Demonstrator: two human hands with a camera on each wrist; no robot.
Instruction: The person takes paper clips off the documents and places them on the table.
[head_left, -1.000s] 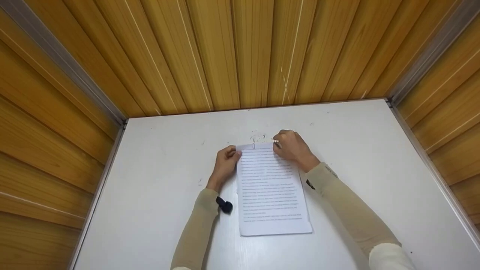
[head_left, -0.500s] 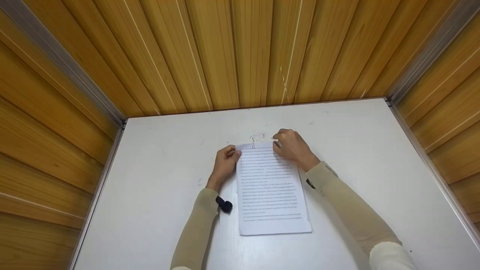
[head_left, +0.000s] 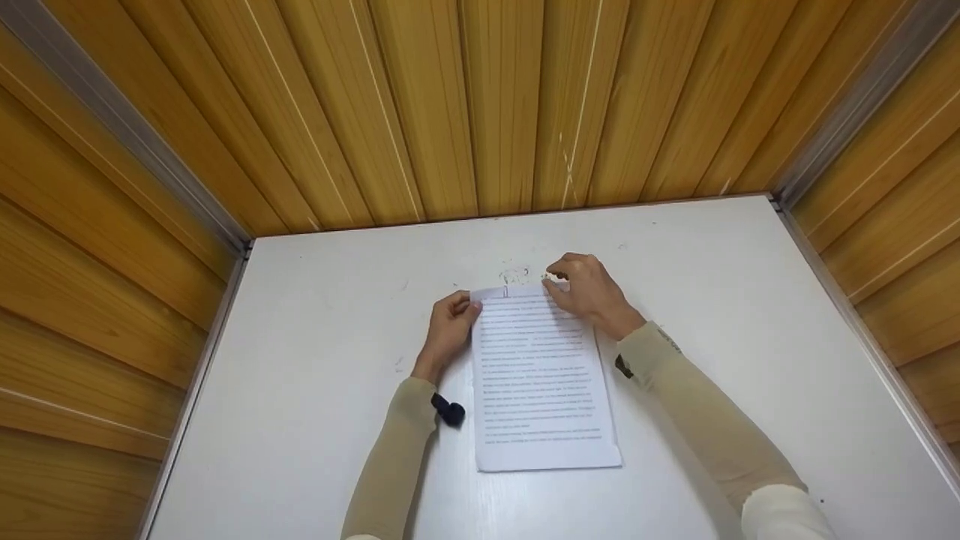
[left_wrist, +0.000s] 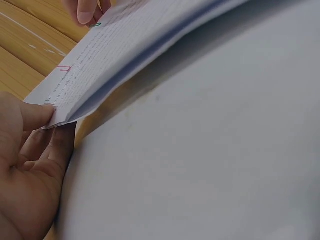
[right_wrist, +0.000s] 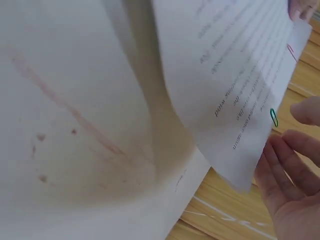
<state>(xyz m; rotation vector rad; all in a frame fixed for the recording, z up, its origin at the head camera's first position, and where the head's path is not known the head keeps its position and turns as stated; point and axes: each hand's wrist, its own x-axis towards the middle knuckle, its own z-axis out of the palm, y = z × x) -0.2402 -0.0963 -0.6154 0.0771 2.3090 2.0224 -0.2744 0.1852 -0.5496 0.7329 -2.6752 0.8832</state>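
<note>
A stack of printed paper sheets (head_left: 536, 375) lies on the table in the head view, its top end raised in the wrist views. My left hand (head_left: 448, 326) pinches the top left corner, thumb above and fingers beneath. A red paper clip (left_wrist: 63, 68) sits on the top edge, nearer that hand. Farther right on the same edge is a green paper clip (right_wrist: 274, 117). My right hand (head_left: 591, 294) is beside the green clip, thumb apart from the fingers. Its fingers (right_wrist: 285, 167) are at the edge of the sheets; whether they bear on the paper is hard to tell.
The white table (head_left: 315, 390) carries dark smudges beyond the paper and reddish marks seen in the right wrist view. Wood-look panel walls (head_left: 502, 112) rise at the back and both sides. A black wrist device (head_left: 450, 412) is on the left sleeve.
My right thumb and fingers, earlier closed together at the top right edge, have parted, and that hand has shifted slightly away from me. The left hand keeps its pinch on the corner.
</note>
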